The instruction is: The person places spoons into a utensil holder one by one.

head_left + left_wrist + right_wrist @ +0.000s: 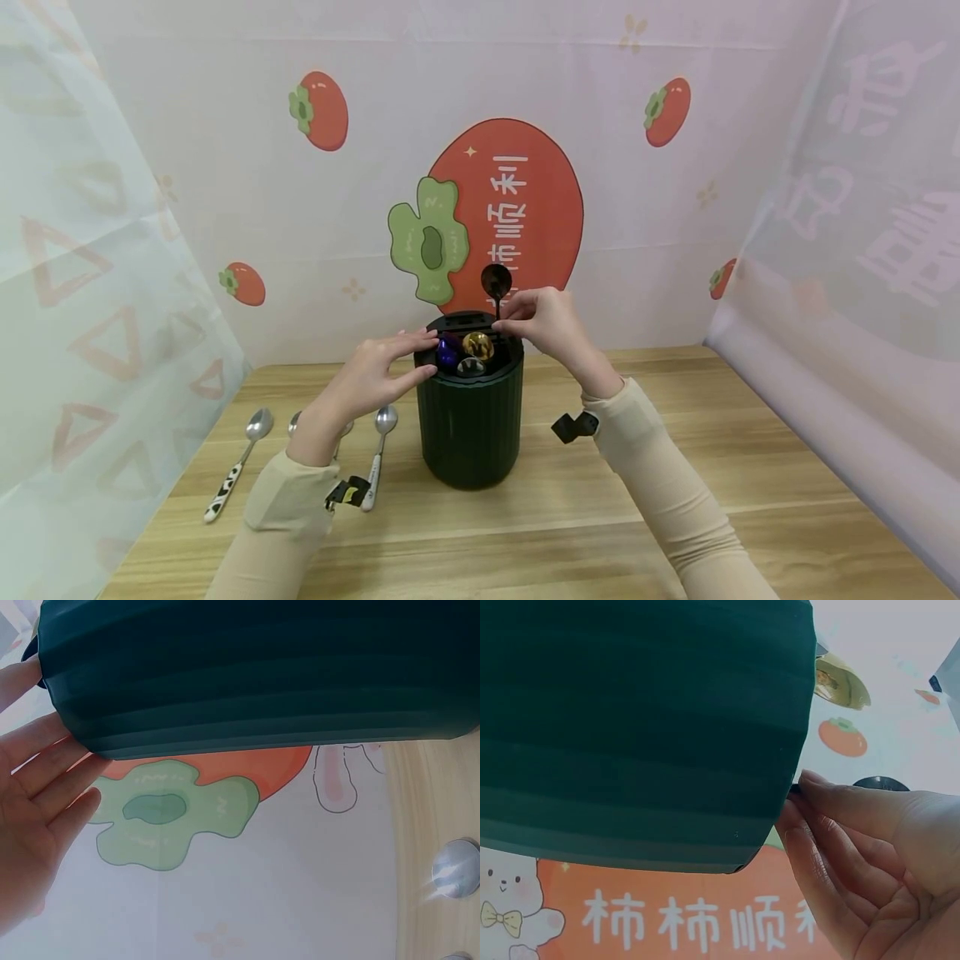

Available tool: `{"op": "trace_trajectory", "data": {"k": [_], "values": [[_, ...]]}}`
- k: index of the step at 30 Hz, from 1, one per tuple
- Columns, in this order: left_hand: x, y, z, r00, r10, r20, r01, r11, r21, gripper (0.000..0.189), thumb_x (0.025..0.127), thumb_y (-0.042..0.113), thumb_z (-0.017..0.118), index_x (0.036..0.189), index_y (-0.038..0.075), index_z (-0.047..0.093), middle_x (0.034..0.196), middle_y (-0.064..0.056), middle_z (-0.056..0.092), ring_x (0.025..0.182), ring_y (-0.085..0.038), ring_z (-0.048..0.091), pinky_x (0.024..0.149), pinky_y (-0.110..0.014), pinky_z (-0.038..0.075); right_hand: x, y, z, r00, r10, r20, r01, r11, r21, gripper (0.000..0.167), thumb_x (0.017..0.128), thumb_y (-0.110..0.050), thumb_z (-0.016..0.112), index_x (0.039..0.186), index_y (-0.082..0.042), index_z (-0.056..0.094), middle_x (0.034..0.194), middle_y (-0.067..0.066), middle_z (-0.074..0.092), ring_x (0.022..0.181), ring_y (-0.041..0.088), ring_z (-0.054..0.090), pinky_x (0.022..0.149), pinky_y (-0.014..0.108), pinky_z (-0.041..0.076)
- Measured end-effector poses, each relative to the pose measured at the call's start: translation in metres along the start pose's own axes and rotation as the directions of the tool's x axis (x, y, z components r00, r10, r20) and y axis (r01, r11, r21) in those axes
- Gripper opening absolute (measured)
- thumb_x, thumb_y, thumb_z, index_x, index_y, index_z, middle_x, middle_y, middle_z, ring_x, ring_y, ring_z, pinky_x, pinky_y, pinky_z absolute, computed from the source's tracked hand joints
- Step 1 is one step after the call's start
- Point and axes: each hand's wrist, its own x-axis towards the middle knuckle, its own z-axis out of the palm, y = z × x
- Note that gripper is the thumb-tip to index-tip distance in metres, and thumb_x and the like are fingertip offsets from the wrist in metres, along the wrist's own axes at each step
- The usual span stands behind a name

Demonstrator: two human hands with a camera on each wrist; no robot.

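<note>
A dark green ribbed utensil holder (468, 433) stands upright on the table. My right hand (543, 325) pinches a black spoon (496, 281) by its handle at the holder's back right rim, bowl up. In the right wrist view, thumb and fingertips meet on the dark handle beside the holder (645, 735). On the left side, my left hand (371, 375) touches the rim with its fingers extended. Inside, a purple-blue spoon (447, 353), a gold spoon (477, 346) and a silver spoon (471, 367) show their bowls near the rim. Their handles are hidden.
On the wooden table (600, 533), left of the holder, lie a spoon with a cow-patterned handle (222, 493) and a spoon with a white handle (384, 421). Between them, my left wrist partly covers another spoon (294, 423). A persimmon-print backdrop (255, 208) rises behind the table.
</note>
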Motion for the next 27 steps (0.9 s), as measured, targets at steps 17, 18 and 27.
{"op": "trace_trajectory", "data": {"k": [17,18,27], "values": [[0.000,0.000,-0.001,1.000,0.016,-0.004,-0.016,1.000,-0.003,0.043,0.092,0.037,0.061,0.129,0.015,0.061,0.135,-0.004,0.057,0.129,-0.023,0.049,0.110,-0.044,0.035,-0.019,0.005,-0.017,0.993,0.043,0.114,-0.037,0.998,-0.051,0.018,0.084,-0.022,0.073,0.098,-0.012,0.074,0.092,0.002,0.074,0.083,0.016,0.069,0.074,0.035,0.056],[-0.001,0.000,-0.001,1.000,0.015,-0.004,-0.015,1.000,-0.006,0.043,0.092,0.037,0.061,0.128,0.015,0.061,0.135,-0.004,0.057,0.129,-0.023,0.049,0.110,-0.044,0.035,-0.019,0.005,-0.018,0.993,0.041,0.114,-0.035,0.998,-0.055,0.018,0.084,-0.023,0.073,0.098,-0.012,0.074,0.092,0.002,0.074,0.084,0.016,0.069,0.074,0.035,0.056],[0.000,0.001,-0.001,1.000,0.012,-0.003,-0.012,1.000,-0.011,0.042,0.092,0.037,0.061,0.128,0.015,0.061,0.135,-0.005,0.057,0.129,-0.023,0.050,0.109,-0.044,0.036,-0.026,0.009,-0.023,0.996,0.019,0.089,-0.013,0.998,-0.065,0.016,0.085,-0.025,0.071,0.097,-0.015,0.074,0.092,0.000,0.073,0.083,0.015,0.068,0.072,0.035,0.054]]}}
